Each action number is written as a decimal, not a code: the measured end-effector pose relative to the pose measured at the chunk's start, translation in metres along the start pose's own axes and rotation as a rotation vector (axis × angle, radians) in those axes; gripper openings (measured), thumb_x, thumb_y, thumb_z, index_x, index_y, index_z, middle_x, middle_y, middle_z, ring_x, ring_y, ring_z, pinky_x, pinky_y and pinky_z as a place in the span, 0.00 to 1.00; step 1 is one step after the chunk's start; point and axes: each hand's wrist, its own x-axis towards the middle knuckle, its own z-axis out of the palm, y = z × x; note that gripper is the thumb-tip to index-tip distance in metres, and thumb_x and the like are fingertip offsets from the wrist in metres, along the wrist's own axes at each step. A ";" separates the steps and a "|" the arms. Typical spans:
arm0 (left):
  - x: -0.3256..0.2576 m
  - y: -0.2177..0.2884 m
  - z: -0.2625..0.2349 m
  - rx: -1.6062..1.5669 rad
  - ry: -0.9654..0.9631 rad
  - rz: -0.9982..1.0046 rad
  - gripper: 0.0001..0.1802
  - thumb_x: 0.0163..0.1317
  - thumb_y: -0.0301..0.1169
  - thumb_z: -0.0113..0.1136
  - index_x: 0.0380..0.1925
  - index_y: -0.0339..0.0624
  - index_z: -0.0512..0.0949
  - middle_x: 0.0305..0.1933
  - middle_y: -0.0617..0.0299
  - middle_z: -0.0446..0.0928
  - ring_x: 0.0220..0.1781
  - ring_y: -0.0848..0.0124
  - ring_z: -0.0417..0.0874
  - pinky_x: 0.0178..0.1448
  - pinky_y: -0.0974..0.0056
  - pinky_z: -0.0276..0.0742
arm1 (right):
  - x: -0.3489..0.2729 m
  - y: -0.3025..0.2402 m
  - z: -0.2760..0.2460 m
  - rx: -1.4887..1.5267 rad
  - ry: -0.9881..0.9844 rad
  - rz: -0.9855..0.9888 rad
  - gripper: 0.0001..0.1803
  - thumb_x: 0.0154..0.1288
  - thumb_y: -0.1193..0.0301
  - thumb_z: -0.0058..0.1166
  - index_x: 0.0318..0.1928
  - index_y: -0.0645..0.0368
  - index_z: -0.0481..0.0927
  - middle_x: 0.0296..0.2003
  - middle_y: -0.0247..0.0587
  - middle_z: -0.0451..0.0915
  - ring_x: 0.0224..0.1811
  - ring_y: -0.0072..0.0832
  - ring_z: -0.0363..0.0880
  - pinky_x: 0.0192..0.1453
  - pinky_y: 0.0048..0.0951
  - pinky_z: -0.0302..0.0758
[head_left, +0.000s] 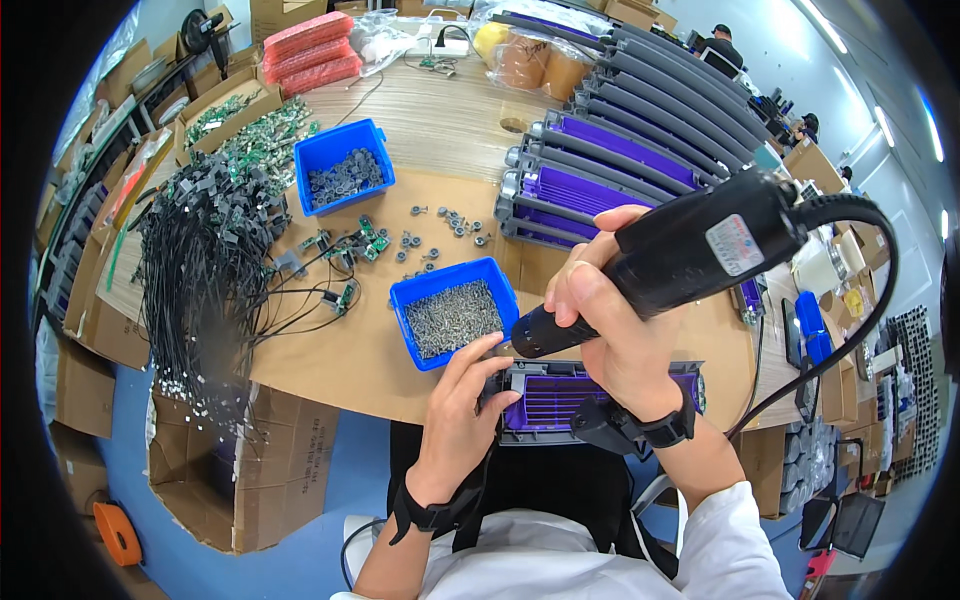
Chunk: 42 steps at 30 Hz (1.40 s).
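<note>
My right hand (620, 310) is wrapped round a black electric screwdriver (680, 260) with a cord at its rear end. The screwdriver tilts down to the left, its front end over the left end of a grey housing with a purple grille (560, 398). That housing lies at the table's near edge, partly hidden by my right wrist. My left hand (465, 395) grips its left end between thumb and fingers; the exact contact under the fingertips is hidden. Just beyond my left fingers stands a blue bin (455, 312) of small metal screws.
A second blue bin (342, 165) holds grey round parts; similar loose parts (460, 222) lie nearby. Bundled black cables (205, 270) with green boards cover the left side. Several grey-purple housings (600, 185) are lined up at the back right. A cardboard box (290, 470) stands below left.
</note>
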 end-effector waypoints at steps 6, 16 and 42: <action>0.000 -0.004 0.003 -0.029 0.010 -0.008 0.19 0.49 0.20 0.69 0.44 0.33 0.79 0.47 0.54 0.75 0.47 0.57 0.80 0.50 0.60 0.77 | -0.014 -0.008 0.000 -0.153 -0.096 -0.031 0.24 0.56 0.85 0.54 0.53 0.67 0.64 0.22 0.37 0.74 0.22 0.24 0.74 0.31 0.27 0.74; -0.004 -0.009 0.003 0.023 0.024 0.009 0.19 0.50 0.22 0.70 0.44 0.33 0.80 0.50 0.50 0.80 0.51 0.53 0.81 0.51 0.57 0.79 | -0.028 0.007 0.004 -0.227 -0.189 -0.088 0.23 0.58 0.86 0.56 0.52 0.69 0.64 0.23 0.38 0.77 0.25 0.21 0.78 0.32 0.21 0.74; -0.003 -0.007 0.004 0.033 0.001 -0.026 0.20 0.48 0.20 0.71 0.44 0.33 0.80 0.48 0.51 0.81 0.50 0.53 0.81 0.52 0.56 0.78 | -0.019 0.018 0.001 -0.132 -0.293 0.067 0.19 0.55 0.83 0.63 0.44 0.61 0.68 0.25 0.36 0.76 0.25 0.18 0.75 0.30 0.21 0.71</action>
